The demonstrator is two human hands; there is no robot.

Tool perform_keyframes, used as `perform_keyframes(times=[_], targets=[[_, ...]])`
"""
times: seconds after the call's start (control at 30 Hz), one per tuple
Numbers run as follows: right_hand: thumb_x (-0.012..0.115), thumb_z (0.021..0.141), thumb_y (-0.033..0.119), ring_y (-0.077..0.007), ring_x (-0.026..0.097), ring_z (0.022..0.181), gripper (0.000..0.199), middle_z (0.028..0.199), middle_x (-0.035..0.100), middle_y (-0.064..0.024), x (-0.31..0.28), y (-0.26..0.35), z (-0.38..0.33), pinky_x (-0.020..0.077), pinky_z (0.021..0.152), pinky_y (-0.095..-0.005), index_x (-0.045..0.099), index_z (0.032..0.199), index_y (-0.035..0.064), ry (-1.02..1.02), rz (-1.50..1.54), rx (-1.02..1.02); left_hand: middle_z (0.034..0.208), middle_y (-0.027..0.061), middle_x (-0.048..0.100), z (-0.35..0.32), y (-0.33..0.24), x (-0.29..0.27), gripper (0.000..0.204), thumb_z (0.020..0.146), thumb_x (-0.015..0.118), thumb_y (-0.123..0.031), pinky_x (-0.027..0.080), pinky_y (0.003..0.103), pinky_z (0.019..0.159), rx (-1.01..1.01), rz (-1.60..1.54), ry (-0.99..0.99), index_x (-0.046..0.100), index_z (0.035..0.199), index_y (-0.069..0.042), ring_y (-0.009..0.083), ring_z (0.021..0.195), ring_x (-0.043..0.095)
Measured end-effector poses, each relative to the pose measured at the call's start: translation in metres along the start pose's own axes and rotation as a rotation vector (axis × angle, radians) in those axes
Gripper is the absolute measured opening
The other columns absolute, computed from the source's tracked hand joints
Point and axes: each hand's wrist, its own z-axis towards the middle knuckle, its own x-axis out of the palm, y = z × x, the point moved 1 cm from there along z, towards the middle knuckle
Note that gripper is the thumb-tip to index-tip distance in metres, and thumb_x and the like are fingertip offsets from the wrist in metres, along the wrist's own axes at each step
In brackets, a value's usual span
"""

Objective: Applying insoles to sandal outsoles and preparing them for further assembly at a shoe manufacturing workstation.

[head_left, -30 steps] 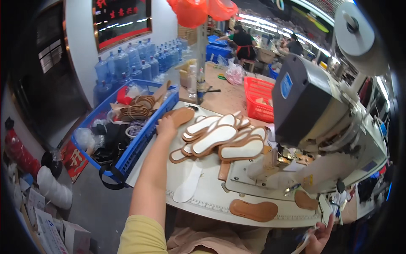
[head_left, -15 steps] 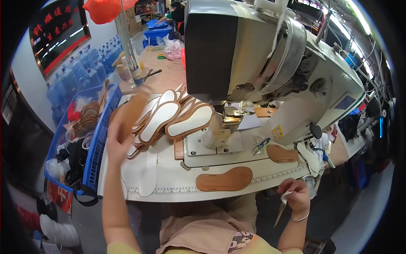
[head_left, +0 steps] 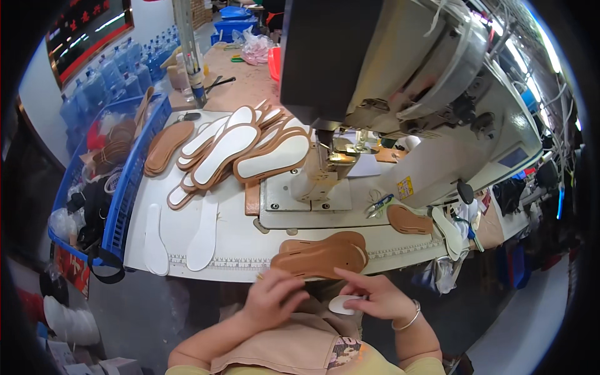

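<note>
While both hands grip a tan insole (head_left: 320,257) at the worktop (head_left: 237,247) edge — left hand (head_left: 273,298) closed on it — right hand (head_left: 375,297) pinches a white piece (head_left: 342,304).

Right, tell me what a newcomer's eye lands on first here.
The big grey-white industrial sewing machine fills the upper right, looming over the white worktable. Left of its needle lies a fanned heap of tan-rimmed, white-faced shoe insoles, beside a blue plastic basket at the table's left edge. At the near edge, the left hand and right hand meet at a brown leather insole.
</note>
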Motion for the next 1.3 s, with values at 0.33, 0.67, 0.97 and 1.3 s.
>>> perform_keyframes(times=[0.33,0.67,0.97,1.3], targets=[[0.068,0.082,0.017,-0.0235,0.068,0.076,0.034,0.087,0.069,-0.0100,0.020,0.015,0.031,0.0530,0.067,-0.0319,0.063,0.115,0.0099,0.021,-0.581,-0.224,0.072,0.0053,0.061,-0.027,-0.013,0.002,0.012,0.076,0.075,-0.005,0.047,0.026,0.054,-0.284,-0.403,-0.025,0.063,0.078,-0.004,0.0156,0.061,0.058],[0.067,0.081,0.021,-0.0166,0.059,0.064,0.020,0.070,0.066,-0.0102,-0.015,0.030,0.105,0.0478,0.064,-0.0289,0.069,0.085,0.0013,0.157,-0.348,0.052,0.094,0.0043,0.064,-0.026,0.027,-0.010,0.025,0.067,0.079,-0.009,0.049,0.033,0.073,0.020,0.220,-0.209,0.068,0.090,-0.007,0.0241,0.087,0.061],[0.069,0.081,0.017,-0.0070,0.053,0.065,0.016,0.069,0.063,-0.0016,-0.001,0.023,0.131,0.0462,0.063,-0.0249,0.069,0.084,0.0007,0.203,-0.283,0.167,0.103,0.0001,0.065,-0.038,0.032,-0.003,0.025,0.073,0.074,-0.011,0.045,0.031,0.079,0.011,0.326,-0.188,0.069,0.097,-0.009,0.0202,0.097,0.059],[0.069,0.082,0.020,-0.0121,0.056,0.064,0.021,0.070,0.065,-0.0067,-0.002,0.023,0.136,0.0478,0.064,-0.0272,0.069,0.085,-0.0001,0.214,-0.352,0.188,0.107,-0.0008,0.063,-0.040,0.036,0.001,0.030,0.074,0.071,-0.011,0.045,0.031,0.083,0.025,0.320,-0.172,0.068,0.104,-0.010,0.0185,0.099,0.058]])
